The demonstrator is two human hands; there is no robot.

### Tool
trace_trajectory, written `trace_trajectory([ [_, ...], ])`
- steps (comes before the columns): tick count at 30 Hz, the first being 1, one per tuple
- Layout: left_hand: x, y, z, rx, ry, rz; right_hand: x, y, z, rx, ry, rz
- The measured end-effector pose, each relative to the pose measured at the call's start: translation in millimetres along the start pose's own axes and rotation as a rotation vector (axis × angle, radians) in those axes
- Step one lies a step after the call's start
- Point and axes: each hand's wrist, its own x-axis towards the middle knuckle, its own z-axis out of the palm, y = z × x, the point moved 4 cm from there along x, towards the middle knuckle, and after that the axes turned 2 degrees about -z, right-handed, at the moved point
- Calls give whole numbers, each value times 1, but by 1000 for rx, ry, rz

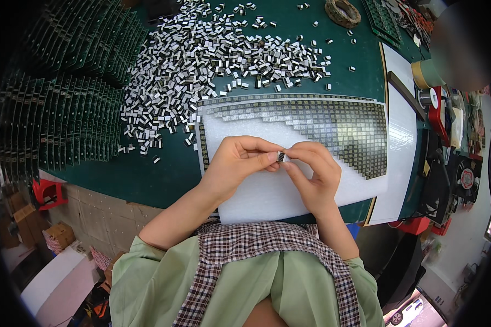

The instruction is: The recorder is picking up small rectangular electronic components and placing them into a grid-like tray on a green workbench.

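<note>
My left hand (pixel 235 163) and my right hand (pixel 313 173) meet over a white foam sheet (pixel 267 191), pinching one small black-and-silver component (pixel 281 157) between their fingertips. On the far part of the sheet, many of the same components (pixel 338 128) stand packed in tight rows, filling a stepped area toward the right. A big loose heap of the small components (pixel 213 60) lies on the green table beyond the sheet.
Stacks of green circuit boards (pixel 65 114) stand in rows at the left. A brown tape roll (pixel 342 12) lies at the back. Tape rolls, a red tool and clutter (pixel 442 103) sit at the right edge. Cardboard boxes (pixel 57 235) rest on the floor.
</note>
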Motion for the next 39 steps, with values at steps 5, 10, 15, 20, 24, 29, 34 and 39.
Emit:
trace_trajectory([
  [5,0,-1,0,-4,-3,2,0,-3,-1,-56,3,-60],
  [10,-1,-1,4,93,44,-10,2,-10,-3,-182,-41,-122],
  [15,-9,7,7,289,73,-30,-1,-10,-1,-117,-145,-52],
  [20,-2,52,1,1036,321,498,-8,21,-1,320,-31,312],
  [24,10,52,9,1584,418,819,-8,23,3,429,-32,450],
  [29,18,22,18,2054,132,826,-10,22,3,459,-5,505],
  [34,19,47,0,1129,135,609,-11,23,2,466,67,471],
  [39,8,16,5,73,-35,-40,-2,-3,-4,-88,103,-49],
])
